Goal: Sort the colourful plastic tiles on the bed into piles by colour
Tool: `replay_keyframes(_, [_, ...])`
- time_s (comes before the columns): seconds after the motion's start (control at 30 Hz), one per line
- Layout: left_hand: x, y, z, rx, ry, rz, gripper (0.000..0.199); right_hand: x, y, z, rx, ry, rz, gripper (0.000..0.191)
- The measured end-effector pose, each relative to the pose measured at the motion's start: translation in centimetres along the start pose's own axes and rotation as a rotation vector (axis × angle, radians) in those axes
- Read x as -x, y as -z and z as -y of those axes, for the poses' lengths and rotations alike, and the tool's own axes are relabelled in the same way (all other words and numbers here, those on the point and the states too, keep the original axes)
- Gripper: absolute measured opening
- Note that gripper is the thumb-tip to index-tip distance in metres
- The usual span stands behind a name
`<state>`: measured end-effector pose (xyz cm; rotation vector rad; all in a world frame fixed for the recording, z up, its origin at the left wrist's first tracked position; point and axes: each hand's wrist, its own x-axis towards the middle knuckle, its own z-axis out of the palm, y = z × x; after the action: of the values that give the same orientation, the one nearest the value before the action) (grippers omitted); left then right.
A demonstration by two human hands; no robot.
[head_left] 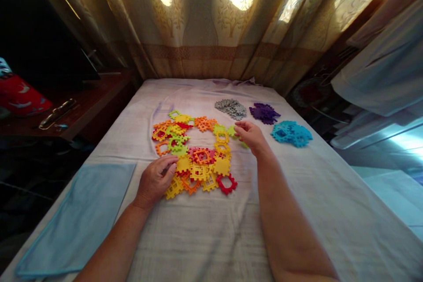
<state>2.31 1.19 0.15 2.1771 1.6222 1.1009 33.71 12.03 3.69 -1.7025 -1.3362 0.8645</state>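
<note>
Yellow, orange, red and green toothed plastic pieces lie mixed in a rough ring on the white-sheeted surface. A yellow piece (183,164) is at the fingertips of my left hand (157,179), whose fingers are bent close together; what they hold, if anything, is hidden. My right hand (250,135) is at the ring's right side, thumb and fingers pinched beside light green pieces (232,131); whether it grips one is too small to tell. Near the lower right of the ring lies a red open-centred piece (226,183).
Beyond my right hand are a grey pile (230,108), a purple pile (264,113) and a blue pile (291,133). A light blue cloth (79,216) lies at the left. Curtains (205,31) hang behind the sheeted surface (205,238). A dark side table (109,97) stands left.
</note>
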Motion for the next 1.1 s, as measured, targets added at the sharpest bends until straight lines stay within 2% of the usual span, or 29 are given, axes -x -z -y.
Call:
replay_keyframes(0.1, [0.0,0.0,0.0,0.002,0.003,0.002,0.027,0.5,-1.3,0.8,0.304,0.076,-0.012,0.030])
replay_keyframes(0.2, [0.1,0.0,-0.1,0.005,0.007,-0.001,0.028,1.8,-3.1,1.8,0.638,0.137,0.052,0.031])
replay_keyframes(0.3, [0.1,0.0,-0.1,0.005,0.013,0.003,0.028,3.1,-4.4,2.7,0.835,0.193,0.127,0.029])
replay_keyframes(0.4, [0.1,-0.1,0.0,0.004,0.016,0.006,0.028,4.0,-5.2,3.5,0.843,0.271,0.228,0.028])
replay_keyframes(0.53, [0.1,-0.1,-0.1,0.000,0.012,-0.002,0.028,4.4,-5.9,4.1,0.622,0.393,0.409,0.026])
replay_keyframes(0.6, [0.0,-0.1,-0.1,-0.002,0.007,-0.002,0.029,4.2,-6.0,4.0,0.575,0.417,0.350,0.028])
replay_keyframes(0.7, [0.0,-0.1,-0.1,-0.005,0.001,0.001,0.029,3.4,-5.7,2.9,0.690,0.410,0.111,0.034])
replay_keyframes(0.77, [0.0,-0.1,-0.1,-0.009,-0.004,0.000,0.030,2.9,-5.5,2.0,0.788,0.404,0.001,0.041])
replay_keyframes(0.93, [0.0,-0.1,0.0,-0.013,-0.014,-0.009,0.028,2.6,-5.6,0.8,0.868,0.337,-0.005,0.045])
replay_keyframes(1.1, [0.1,-0.2,0.0,-0.019,-0.015,-0.009,0.028,2.4,-6.0,1.2,0.888,0.359,-0.011,0.031])
